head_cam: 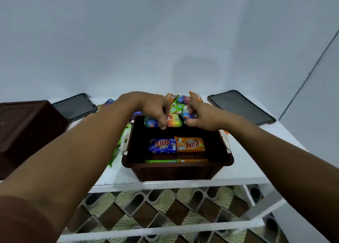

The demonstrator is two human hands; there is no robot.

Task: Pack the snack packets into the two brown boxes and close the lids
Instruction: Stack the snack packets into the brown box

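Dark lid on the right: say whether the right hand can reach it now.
Probably yes, once freed: the right hand has its grip on a blue packet, but the lid lies flat beside that arm, nothing between.

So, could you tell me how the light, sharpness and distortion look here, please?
Head view: soft even light, faint shadow on the wall; head view: wide-angle stretch lengthens the forearms; head view: brown box interior dark, blue packet print legible, left grip and right grip slightly soft.
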